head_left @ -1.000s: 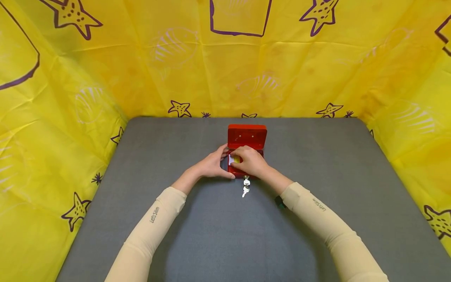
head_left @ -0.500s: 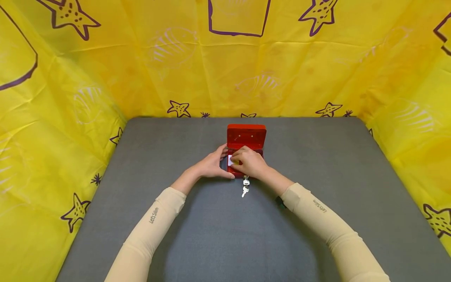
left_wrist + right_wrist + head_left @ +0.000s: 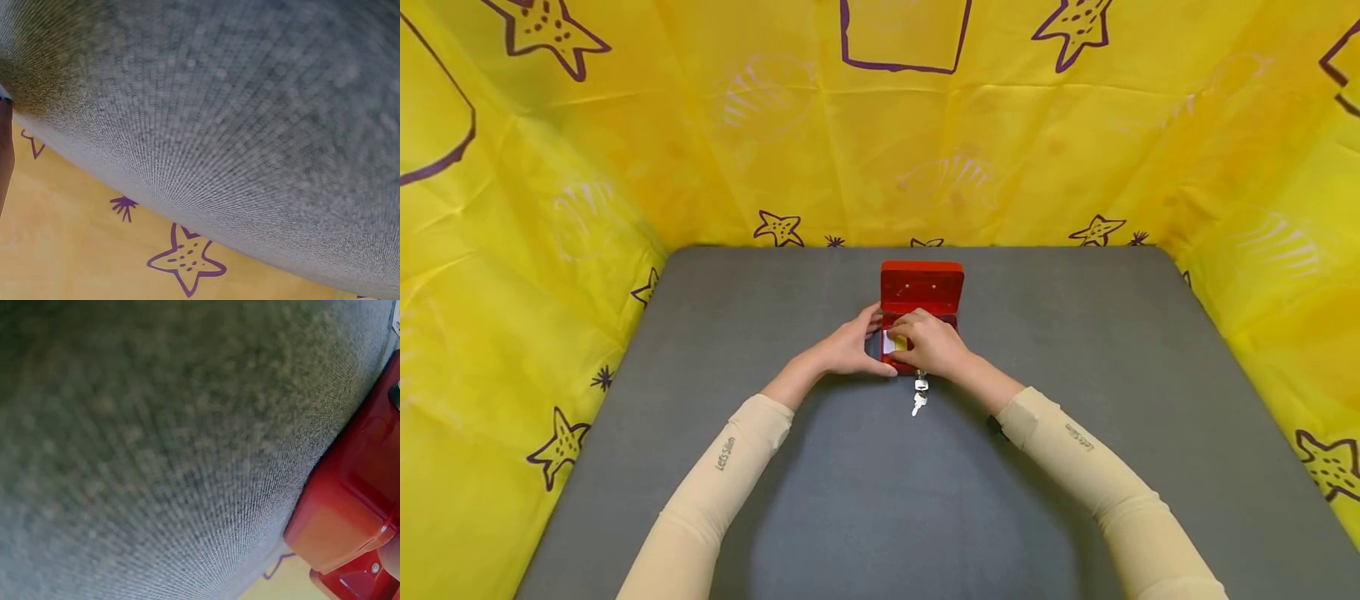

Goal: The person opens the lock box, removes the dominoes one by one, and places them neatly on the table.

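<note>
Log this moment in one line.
left hand: at red box, left side; right hand: gripping white-and-yellow item inside; lid: raised; keys: at box front

Both arms reached in from the near side, the left arm (image 3: pixel 700 508) slanting far and right, the right arm (image 3: pixel 1093 467) slanting far and left, each in a pale sleeve that left the wrist bare. The left hand (image 3: pixel 848 346) stood wide, its thumb (image 3: pixel 882 368) stretched to the right on the near side and its fingers (image 3: pixel 870 315) apart from it on the far side. The right hand (image 3: pixel 934 343) lay just beside it, back upward, knuckles bent, forefinger and thumb curved toward each other at the left. The left wrist view caught one finger (image 3: pixel 5 153) at its left edge.
</note>
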{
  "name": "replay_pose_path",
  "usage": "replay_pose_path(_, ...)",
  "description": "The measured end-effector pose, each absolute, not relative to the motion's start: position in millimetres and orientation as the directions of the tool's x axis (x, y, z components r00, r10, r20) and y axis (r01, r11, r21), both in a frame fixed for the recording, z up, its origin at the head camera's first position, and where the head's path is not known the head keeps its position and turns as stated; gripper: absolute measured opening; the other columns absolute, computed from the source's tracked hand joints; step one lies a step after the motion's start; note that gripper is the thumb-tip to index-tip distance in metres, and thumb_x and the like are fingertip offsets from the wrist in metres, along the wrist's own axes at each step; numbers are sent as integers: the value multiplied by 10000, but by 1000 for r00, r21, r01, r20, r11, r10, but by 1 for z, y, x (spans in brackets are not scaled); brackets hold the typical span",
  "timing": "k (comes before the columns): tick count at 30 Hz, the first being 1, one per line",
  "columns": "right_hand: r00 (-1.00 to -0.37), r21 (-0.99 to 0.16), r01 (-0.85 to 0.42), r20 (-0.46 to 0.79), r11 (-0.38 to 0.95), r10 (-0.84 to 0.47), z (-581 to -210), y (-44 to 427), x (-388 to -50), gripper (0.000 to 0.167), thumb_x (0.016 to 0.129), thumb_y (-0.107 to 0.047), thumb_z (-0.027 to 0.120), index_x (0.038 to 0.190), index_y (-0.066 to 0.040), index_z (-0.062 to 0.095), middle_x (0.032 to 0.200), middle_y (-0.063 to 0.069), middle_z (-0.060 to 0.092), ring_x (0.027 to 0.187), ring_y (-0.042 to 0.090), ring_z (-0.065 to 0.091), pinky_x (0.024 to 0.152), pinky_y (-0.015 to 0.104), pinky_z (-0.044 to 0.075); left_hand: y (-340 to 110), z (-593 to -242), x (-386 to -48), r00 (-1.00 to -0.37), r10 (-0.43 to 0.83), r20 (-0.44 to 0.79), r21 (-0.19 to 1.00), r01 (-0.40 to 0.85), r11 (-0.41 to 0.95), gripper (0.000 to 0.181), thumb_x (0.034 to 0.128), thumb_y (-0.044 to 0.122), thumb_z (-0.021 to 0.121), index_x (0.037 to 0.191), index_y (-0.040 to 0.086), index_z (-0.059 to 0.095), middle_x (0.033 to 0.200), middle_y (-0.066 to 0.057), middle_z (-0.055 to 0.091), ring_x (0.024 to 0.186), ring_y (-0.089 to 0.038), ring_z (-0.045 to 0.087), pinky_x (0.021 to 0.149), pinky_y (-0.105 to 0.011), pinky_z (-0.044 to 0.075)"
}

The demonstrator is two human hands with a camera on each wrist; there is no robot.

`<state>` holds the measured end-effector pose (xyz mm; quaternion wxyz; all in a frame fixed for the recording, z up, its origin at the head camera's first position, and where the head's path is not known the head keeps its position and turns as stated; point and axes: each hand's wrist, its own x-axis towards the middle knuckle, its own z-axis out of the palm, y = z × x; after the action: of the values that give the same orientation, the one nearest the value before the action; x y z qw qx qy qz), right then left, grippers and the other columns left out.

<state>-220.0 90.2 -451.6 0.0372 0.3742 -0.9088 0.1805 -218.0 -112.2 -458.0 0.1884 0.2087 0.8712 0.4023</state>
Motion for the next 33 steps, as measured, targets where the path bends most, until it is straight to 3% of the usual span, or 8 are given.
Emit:
replay_pose_path(8, -736, -330, -666, 150, 669, -660, -451, 84, -224, 417, 828, -309, 779, 1158, -66, 704, 1150, 63, 684, 1067, 228, 580, 873, 377, 523, -117, -458, -221, -836, 525, -159, 783, 217, 583, 1170, 708, 324, 875, 1547, 80, 97, 1512, -134, 347, 1366, -248, 401, 1109, -366, 337)
replay_pose_path(21, -753, -354, -635, 83, 687, -653, -453, 83, -227, 398, 841, -305, 760, 1186, -115, 703, 1172, 39, 679, 1100, 200, 566, 878, 386, 521, -118, -460, -219, -833, 535, -143, 793, 227, 565, 1182, 696, 352, 878, 1551, 112, 98, 1504, -117, 358, 1361, -245, 407, 1102, -376, 347)
replay_pose_path(33, -742, -378, -651, 138, 658, -656, -450, 90, -228, 383, 838, -282, 757, 1170, -99, 700, 1153, 38, 679, 1101, 204, 571, 932, 373, 494, -113, -459, -222, -834, 532, -146, 790, 226, 570, 1183, 698, 364, 873, 1553, 114, 94, 1505, -112, 362, 1359, -235, 410, 1102, -382, 348)
